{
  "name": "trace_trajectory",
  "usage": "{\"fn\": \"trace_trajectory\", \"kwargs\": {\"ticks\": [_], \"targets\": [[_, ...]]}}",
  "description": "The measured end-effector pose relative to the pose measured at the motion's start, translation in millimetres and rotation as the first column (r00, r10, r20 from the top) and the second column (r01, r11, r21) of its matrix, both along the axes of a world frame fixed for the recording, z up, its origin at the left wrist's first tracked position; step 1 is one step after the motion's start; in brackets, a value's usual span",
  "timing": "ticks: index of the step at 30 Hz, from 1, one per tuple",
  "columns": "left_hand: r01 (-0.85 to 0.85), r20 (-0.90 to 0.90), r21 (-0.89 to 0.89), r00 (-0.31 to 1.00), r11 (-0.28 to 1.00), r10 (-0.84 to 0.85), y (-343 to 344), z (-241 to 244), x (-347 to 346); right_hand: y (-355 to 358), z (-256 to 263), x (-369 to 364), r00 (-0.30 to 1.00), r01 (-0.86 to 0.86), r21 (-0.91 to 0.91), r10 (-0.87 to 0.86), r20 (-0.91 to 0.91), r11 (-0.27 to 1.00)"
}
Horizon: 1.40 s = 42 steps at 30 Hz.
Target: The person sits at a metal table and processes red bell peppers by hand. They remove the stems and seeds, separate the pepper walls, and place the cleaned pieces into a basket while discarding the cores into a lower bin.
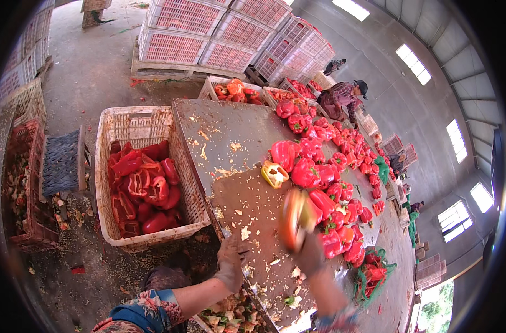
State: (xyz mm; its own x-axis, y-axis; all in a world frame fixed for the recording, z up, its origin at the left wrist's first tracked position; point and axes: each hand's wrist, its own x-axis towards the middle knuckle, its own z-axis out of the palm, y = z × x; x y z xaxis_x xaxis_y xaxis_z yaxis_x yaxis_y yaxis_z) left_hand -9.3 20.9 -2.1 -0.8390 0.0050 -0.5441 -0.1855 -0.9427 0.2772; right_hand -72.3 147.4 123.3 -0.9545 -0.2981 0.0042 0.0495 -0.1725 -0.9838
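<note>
My right hand [310,254], blurred by motion, holds a red and yellowish bell pepper piece [293,218] above the brown board on the metal table. My left hand [232,262] rests at the table's near edge beside the board; whether it holds something small is unclear. A cut yellow-green bell pepper [274,174] lies with its hollow side up, next to a long heap of whole red bell peppers [306,172]. Left of the table, cut red pepper pieces [149,187] fill part of a white plastic crate [153,111].
Seeds and scraps litter the metal table [223,120]. Below its near edge is a container of cores [236,316]. A woven-seat stool [61,162] and a red crate [38,200] stand left. A green net bag of peppers [373,274] lies right. A person [340,100] works beyond the heap.
</note>
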Motion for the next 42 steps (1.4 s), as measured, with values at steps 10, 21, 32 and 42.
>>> {"fn": "trace_trajectory", "kwargs": {"ticks": [10, 21, 32, 42], "targets": [[-0.024, 0.028, -0.103, 0.999, 0.994, 0.027, -5.5, 20.3, 1.6, -76.1, -16.4, -114.7, 0.955, 0.277, 0.439, -0.294, -0.03, 0.855], [0.108, 0.087, -0.102, 0.991, 0.989, -0.1, -10.8, 32.1, -1.0, -25.8, -70.8, -200.4, 0.83, 0.557, 0.815, 0.135, -0.541, -0.161], [0.17, 0.123, -0.16, 0.981, 0.972, -0.151, -11.3, 33.4, -5.1, -5.1, -79.3, -169.3, 0.936, 0.339, 0.939, 0.123, -0.33, -0.061], [-0.094, -0.323, -0.587, 0.938, 0.804, -0.126, -13.6, 50.3, -6.4, -13.4, -24.0, 5.8, 0.728, 0.286, 0.953, 0.625, -0.281, 0.097]]}}
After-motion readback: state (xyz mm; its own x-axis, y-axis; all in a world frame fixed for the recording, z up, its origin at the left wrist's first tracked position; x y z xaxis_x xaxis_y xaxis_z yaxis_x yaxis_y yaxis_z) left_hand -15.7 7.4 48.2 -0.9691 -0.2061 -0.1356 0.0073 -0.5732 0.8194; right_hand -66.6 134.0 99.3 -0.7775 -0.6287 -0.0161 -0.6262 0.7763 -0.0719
